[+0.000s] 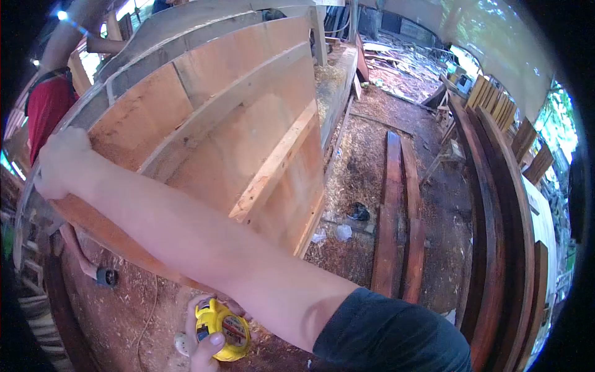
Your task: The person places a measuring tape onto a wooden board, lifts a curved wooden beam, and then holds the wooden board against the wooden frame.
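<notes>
My left hand (pixel 204 354) is closed around a yellow tape measure (pixel 224 330), low in the view, with the thumb across its case. My right arm reaches across to the far left. There my right hand (pixel 65 160) grips the edge of a large curved wooden panel (pixel 217 146), its fingers wrapped over the rim and partly hidden. A pale wooden strip (pixel 276 162) runs along the panel's face. Whether the right hand also holds the end of the tape blade cannot be seen.
A person in red clothing (pixel 52 108) stands behind the panel at the left. Long dark boards (pixel 387 217) lie on the shaving-strewn floor (pixel 347 180). More long beams (pixel 489 217) are stacked at the right. A plastic scrap (pixel 343 232) and a black bag (pixel 358 211) lie near the panel.
</notes>
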`<state>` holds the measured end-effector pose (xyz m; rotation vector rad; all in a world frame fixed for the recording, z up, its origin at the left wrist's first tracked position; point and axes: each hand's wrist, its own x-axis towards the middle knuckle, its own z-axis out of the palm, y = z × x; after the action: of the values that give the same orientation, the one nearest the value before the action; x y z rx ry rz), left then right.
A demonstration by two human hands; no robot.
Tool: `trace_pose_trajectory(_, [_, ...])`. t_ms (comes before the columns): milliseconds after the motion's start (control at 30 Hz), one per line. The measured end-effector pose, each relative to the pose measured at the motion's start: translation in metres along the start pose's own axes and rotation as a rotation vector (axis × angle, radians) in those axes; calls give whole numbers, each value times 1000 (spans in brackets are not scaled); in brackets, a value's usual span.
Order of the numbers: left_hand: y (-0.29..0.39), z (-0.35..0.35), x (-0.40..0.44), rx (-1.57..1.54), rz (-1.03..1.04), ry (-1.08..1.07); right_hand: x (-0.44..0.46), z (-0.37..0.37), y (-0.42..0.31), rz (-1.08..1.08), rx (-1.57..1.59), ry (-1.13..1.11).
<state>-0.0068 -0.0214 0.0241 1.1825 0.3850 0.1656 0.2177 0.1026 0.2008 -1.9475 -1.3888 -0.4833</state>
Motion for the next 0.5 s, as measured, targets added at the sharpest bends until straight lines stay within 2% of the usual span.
trace_pose_trajectory(233, [1,3,3,-2,-49,0,-4,-8,1,-23,-8,-78])
trace_pose_trajectory(333, [3,5,4,-8,-67,-11,-8,-7,1,-18,14,-1])
trace_pose_trajectory(500, [3,2,3,-27,-95,-30,-25,-28,0,-11,79,-16])
